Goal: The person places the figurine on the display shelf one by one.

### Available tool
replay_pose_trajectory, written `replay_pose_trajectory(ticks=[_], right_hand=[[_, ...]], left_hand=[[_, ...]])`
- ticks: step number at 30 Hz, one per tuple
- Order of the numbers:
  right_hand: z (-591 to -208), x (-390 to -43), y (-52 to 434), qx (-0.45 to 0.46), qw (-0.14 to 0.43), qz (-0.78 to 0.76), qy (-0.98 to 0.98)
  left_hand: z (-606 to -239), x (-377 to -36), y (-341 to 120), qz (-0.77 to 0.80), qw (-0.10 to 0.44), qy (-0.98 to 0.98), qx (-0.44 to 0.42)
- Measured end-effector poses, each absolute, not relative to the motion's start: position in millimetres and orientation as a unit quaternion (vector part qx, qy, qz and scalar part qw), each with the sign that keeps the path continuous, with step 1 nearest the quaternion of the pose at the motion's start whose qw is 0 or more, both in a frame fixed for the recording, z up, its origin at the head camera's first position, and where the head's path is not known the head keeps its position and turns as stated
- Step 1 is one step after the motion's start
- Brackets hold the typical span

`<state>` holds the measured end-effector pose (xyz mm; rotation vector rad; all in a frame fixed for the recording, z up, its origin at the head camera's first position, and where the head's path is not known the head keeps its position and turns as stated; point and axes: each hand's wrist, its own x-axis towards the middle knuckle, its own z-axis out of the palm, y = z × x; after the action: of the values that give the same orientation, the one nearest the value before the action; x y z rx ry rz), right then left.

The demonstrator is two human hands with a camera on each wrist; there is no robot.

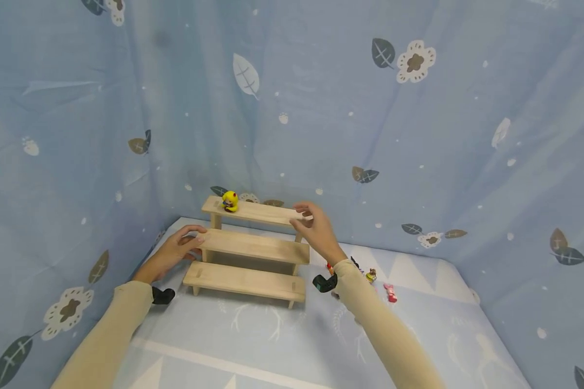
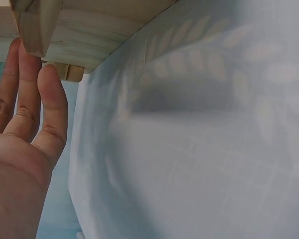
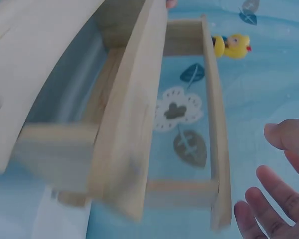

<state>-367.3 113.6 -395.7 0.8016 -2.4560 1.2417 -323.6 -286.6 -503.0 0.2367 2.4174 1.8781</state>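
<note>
Three-tier wooden stand (image 1: 253,246) at the back left of the patterned cloth (image 1: 199,351) looks light but stiff, smooth bare planks; I'd grab both plank ends. Left hand (image 1: 175,247) has straightish fingers touching the middle step; right hand (image 1: 319,229) is loosely spread, gripping nothing. Glossy yellow figure (image 1: 230,201) up top could topple.
</note>
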Motion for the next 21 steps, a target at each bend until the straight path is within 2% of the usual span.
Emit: replay_pose_trajectory(ticks=[7,21], right_hand=[[-404.7,-354.9,162.4,0.254,0.139,0.415,-0.863],[-439.7,-297.3,253.3,0.159,0.142,0.383,-0.899]], left_hand=[[-504.1,-327.3,-288.2,0.61,0.041,0.788,0.076],[-504.6,-327.1,-289.8,0.609,0.037,0.788,0.083]])
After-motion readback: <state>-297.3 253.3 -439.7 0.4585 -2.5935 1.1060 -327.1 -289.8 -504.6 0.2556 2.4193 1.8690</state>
